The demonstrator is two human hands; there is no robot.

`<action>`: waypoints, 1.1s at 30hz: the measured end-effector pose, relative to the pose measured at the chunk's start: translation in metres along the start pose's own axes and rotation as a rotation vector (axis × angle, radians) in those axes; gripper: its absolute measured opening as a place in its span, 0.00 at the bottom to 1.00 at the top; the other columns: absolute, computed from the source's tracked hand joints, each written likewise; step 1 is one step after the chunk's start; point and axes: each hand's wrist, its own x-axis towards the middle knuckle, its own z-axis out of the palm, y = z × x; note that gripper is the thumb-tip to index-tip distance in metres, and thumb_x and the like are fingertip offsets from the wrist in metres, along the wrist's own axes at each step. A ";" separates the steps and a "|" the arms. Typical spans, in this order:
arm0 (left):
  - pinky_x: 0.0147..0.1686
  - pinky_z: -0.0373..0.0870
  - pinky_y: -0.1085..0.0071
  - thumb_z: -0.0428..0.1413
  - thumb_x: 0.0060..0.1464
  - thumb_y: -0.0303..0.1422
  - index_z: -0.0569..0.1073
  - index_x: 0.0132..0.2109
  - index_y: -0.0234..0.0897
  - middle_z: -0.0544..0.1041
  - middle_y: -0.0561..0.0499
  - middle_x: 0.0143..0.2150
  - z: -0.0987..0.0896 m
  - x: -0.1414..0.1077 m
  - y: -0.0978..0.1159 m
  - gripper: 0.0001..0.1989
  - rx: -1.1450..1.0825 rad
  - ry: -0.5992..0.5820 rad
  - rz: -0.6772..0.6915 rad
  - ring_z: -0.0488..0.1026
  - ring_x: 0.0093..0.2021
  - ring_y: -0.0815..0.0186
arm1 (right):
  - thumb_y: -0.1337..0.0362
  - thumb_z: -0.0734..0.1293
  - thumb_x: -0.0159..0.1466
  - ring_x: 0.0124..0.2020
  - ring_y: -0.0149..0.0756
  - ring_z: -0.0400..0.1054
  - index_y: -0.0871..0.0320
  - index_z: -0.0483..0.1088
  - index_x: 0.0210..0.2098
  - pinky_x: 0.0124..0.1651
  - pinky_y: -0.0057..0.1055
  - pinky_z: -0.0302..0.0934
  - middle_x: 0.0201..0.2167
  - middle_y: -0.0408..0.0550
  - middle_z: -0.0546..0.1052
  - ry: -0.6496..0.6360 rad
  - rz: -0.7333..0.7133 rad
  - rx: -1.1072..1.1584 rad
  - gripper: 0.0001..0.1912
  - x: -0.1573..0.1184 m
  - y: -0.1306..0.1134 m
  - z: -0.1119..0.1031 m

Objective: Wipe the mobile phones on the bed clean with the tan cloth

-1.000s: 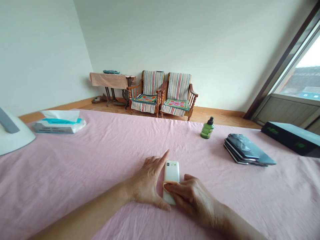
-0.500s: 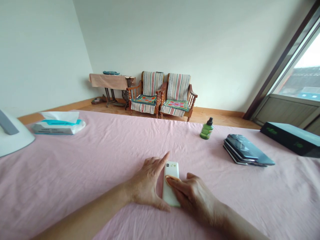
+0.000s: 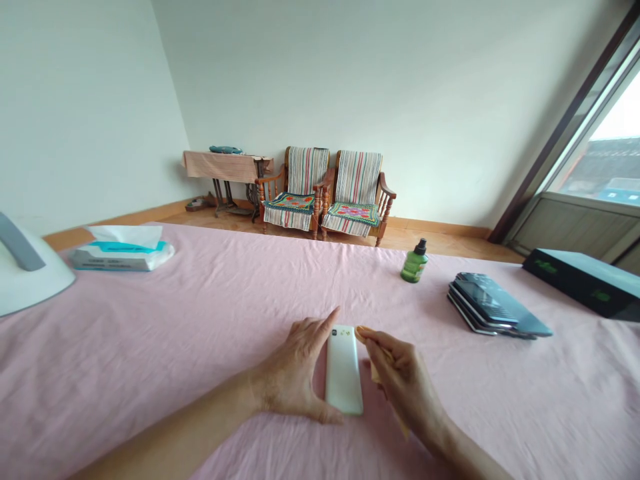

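Low in the center of the frame, a white phone (image 3: pixel 343 377) lies back up on a pink tablecloth (image 3: pixel 240 293). The left hand (image 3: pixel 293 370) spreads thumb and forefinger along its left side; the right hand (image 3: pixel 409 379) pinches a yellowish cloth (image 3: pixel 365 330) at its upper right corner. A tissue pack (image 3: pixel 120 257) sits at middle left; a green spray bottle (image 3: pixel 413 265), stacked dark devices (image 3: pixel 493 310) and a black box (image 3: pixel 580 272) occupy the middle right. Two draped armchairs (image 3: pixel 307 170) stand at upper center.
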 end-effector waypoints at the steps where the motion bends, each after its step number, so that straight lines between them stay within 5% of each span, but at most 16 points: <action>1: 0.60 0.44 0.42 0.67 0.32 0.49 0.30 0.68 0.41 0.50 0.36 0.67 0.000 0.000 0.001 0.67 -0.007 0.002 -0.001 0.48 0.65 0.42 | 0.49 0.61 0.63 0.16 0.26 0.56 0.62 0.74 0.43 0.19 0.23 0.55 0.17 0.40 0.67 0.010 0.060 0.059 0.23 0.003 -0.001 -0.001; 6: 0.62 0.48 0.45 0.68 0.29 0.46 0.36 0.68 0.38 0.51 0.37 0.67 0.001 -0.001 0.001 0.66 -0.032 0.019 -0.035 0.49 0.65 0.43 | 0.47 0.68 0.56 0.13 0.23 0.54 0.63 0.75 0.40 0.14 0.20 0.51 0.14 0.37 0.64 -0.009 0.210 0.270 0.25 0.013 -0.001 -0.007; 11: 0.63 0.50 0.53 0.67 0.33 0.47 0.52 0.66 0.35 0.50 0.38 0.68 -0.002 0.000 -0.001 0.55 -0.030 0.009 -0.029 0.49 0.66 0.47 | 0.52 0.71 0.56 0.13 0.18 0.50 0.61 0.75 0.35 0.33 0.29 0.68 0.15 0.34 0.63 0.016 0.274 0.632 0.17 0.017 0.011 -0.015; 17: 0.63 0.50 0.51 0.64 0.41 0.49 0.54 0.66 0.39 0.47 0.41 0.70 -0.004 0.000 -0.003 0.48 -0.026 -0.016 0.021 0.47 0.67 0.46 | 0.56 0.71 0.58 0.12 0.17 0.49 0.60 0.74 0.30 0.39 0.35 0.69 0.12 0.32 0.62 -0.037 0.288 0.779 0.12 0.016 0.009 -0.010; 21: 0.62 0.53 0.51 0.66 0.39 0.42 0.55 0.65 0.39 0.49 0.40 0.69 0.001 0.001 0.002 0.48 0.013 0.005 0.056 0.49 0.66 0.44 | 0.55 0.70 0.58 0.11 0.17 0.51 0.61 0.74 0.31 0.38 0.32 0.68 0.11 0.33 0.63 -0.085 0.281 0.767 0.13 0.016 0.008 -0.005; 26: 0.57 0.63 0.62 0.55 0.46 0.24 0.67 0.55 0.42 0.68 0.46 0.57 0.005 0.000 0.020 0.27 0.037 0.146 0.050 0.65 0.57 0.58 | 0.54 0.71 0.57 0.12 0.18 0.57 0.60 0.74 0.33 0.21 0.17 0.59 0.15 0.36 0.67 -0.013 0.280 0.686 0.14 0.018 0.015 -0.007; 33: 0.42 0.68 0.68 0.55 0.47 0.26 0.73 0.40 0.39 0.76 0.49 0.38 -0.005 -0.003 0.027 0.11 0.173 0.190 -0.115 0.73 0.40 0.60 | 0.50 0.72 0.53 0.16 0.24 0.64 0.58 0.73 0.38 0.13 0.14 0.45 0.16 0.38 0.69 0.048 0.382 0.554 0.21 0.015 0.008 -0.010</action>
